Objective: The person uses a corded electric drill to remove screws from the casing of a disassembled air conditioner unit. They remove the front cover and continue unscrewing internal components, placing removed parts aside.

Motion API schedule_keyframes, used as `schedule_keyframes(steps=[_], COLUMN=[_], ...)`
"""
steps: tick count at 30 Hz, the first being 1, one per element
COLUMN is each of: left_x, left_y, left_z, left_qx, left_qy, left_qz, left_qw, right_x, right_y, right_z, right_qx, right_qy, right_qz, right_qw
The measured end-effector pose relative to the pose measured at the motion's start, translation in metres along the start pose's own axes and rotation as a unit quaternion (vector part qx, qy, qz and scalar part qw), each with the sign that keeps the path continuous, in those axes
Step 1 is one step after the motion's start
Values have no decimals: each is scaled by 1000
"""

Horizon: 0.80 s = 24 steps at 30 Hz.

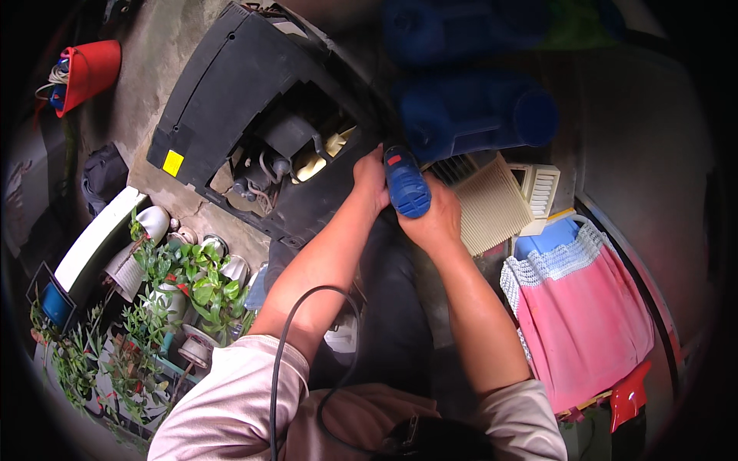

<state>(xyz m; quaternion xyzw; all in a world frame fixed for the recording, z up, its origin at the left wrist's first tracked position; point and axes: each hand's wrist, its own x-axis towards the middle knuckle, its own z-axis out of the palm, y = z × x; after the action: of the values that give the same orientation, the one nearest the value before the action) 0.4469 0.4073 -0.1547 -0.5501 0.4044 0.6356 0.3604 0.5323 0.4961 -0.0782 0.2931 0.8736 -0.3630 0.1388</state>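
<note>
A blue power drill (408,184) is in my right hand (435,217), whose fingers wrap round it, mostly hidden beneath the tool. Close beside the drill's front end is my left hand (372,181), at the edge of a large black appliance housing (231,84). The fingers of that hand are mostly out of sight, so I cannot tell what they grip. Through a wide opening in the housing show a dark rounded unit (288,131), bent pipes (267,170) and a cream-coloured part (311,167). The drill's tip is hidden.
Blue jerrycans (469,119) lie beyond my right hand. Nearer are a ribbed cream panel (492,203), a vent grille (543,190) and a pink cloth cover (580,315). Potted plants (204,284) crowd the left. A red container (94,73) stands far left; a black cable (278,369) crosses my left arm.
</note>
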Motion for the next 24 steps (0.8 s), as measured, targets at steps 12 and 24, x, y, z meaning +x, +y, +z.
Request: schedule_keyframes(steps=[12,24], left_x=[23,15], left_y=[0,-4], left_z=[-53,-55], left_qx=[140,133], left_qy=[-59,-93], left_qz=[6,24], left_qw=[988,987], right_x=[-10,-16], right_y=[18,13], right_z=[-9,-13], right_qx=[80,89], right_qy=[3,13], right_qz=[39,30], right_qw=[996,996])
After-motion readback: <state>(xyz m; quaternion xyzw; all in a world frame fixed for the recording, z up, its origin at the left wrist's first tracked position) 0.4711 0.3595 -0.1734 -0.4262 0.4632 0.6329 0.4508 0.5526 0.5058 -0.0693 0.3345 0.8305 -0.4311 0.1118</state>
